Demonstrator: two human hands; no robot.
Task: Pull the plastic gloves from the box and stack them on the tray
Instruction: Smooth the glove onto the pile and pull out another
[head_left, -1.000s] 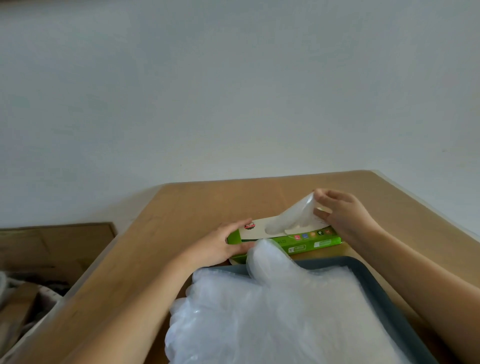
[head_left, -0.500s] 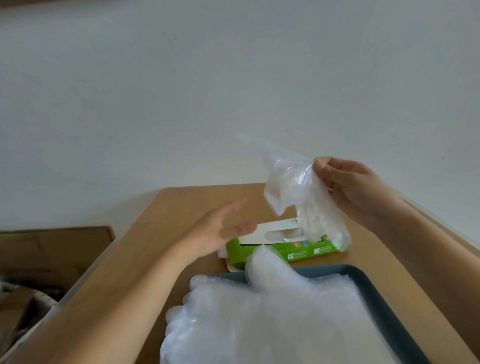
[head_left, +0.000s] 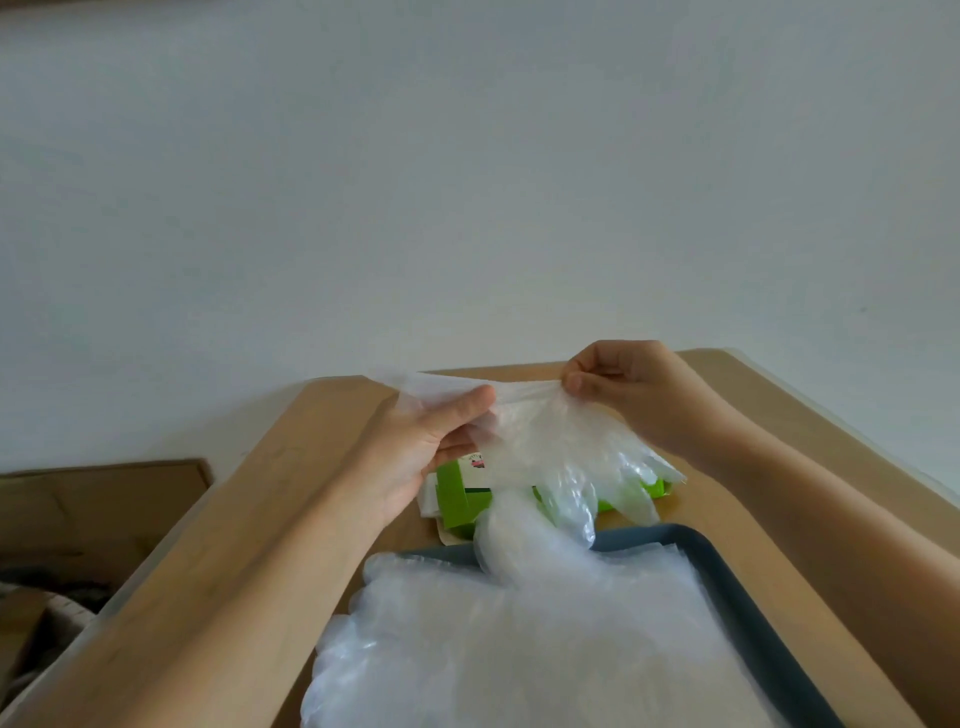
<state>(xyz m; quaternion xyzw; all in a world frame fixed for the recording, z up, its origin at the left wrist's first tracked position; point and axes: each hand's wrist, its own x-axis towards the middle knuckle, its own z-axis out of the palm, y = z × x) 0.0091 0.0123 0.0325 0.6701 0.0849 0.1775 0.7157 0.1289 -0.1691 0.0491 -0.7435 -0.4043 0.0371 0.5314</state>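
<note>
left hand (head_left: 415, 447) raised, pinching glove (head_left: 550, 441) | right hand (head_left: 639, 395) raised, pinching same glove

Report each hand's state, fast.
Left hand: closed, gripping the plastic glove at its cuff.
Right hand: closed, pinching the same glove's cuff.

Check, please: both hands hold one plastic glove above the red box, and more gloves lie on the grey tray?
Not red: the head view shows a green box. The left hand and the right hand hold one plastic glove above it, and more gloves lie on the grey tray.
</note>
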